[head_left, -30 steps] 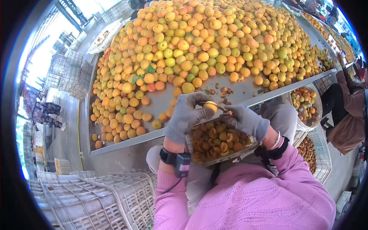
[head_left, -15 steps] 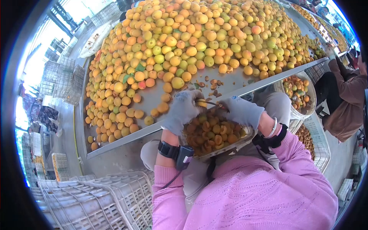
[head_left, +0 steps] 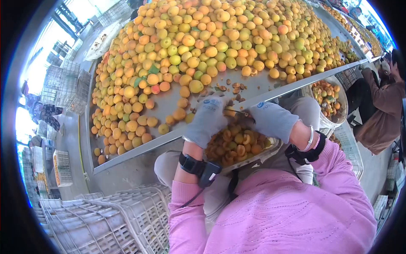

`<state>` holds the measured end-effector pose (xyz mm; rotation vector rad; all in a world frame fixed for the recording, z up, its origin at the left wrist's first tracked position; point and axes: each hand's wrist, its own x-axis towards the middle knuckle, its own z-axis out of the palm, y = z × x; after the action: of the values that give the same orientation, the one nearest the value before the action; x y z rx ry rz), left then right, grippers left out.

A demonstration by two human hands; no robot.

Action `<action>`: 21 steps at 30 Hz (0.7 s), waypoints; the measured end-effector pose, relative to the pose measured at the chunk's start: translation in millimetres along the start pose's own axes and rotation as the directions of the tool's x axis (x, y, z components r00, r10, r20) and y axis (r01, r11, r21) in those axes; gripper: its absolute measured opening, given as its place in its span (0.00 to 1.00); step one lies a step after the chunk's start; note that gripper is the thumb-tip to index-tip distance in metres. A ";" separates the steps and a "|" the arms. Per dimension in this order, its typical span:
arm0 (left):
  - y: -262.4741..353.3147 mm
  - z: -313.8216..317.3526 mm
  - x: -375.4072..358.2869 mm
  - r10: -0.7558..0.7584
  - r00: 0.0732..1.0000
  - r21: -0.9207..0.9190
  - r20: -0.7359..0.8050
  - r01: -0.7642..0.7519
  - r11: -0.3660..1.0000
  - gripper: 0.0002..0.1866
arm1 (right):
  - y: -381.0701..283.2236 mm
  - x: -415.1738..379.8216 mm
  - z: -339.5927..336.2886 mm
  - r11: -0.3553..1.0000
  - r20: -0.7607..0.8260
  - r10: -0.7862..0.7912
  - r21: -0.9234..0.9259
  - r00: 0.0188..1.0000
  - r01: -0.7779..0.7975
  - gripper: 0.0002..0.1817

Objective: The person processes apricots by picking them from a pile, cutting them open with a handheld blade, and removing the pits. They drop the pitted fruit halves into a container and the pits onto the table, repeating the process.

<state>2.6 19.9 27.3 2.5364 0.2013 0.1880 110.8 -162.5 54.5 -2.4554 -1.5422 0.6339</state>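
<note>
My left hand (head_left: 208,120), in a pale grey glove, is closed on an apricot (head_left: 229,112) that its fingers mostly hide. Beside it my right hand (head_left: 271,122), gloved alike, is closed on a thin dark tool (head_left: 237,111) that reaches toward the left fingers; its exact kind is not visible. Both hands are above a tub of halved apricots (head_left: 239,146) at my lap, close to the metal rim of the sorting table (head_left: 169,136). Whole apricots (head_left: 203,46) lie heaped on that table, with several loose pits (head_left: 235,86) near the edge.
A bucket of apricot pieces (head_left: 326,101) stands to the right, near a co-worker in brown (head_left: 380,110). White plastic crates (head_left: 114,216) are at my lower left. More stacked crates (head_left: 67,86) stand farther left on the floor.
My left hand has turned and shifted slightly, showing more of the glove's back. The apricot between the hands is less visible. My right hand has moved slightly right.
</note>
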 end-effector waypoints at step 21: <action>4.6 10.1 8.9 0.234 0.960 0.129 -0.154 -0.215 0.968 0.19 | 13.3 -9.7 28.0 0.978 -0.106 0.067 0.206 0.992 -0.044 0.20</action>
<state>13.6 12.2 22.5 2.6520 -0.0140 0.4948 105.8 -179.3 27.2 -2.3453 -1.3027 0.6180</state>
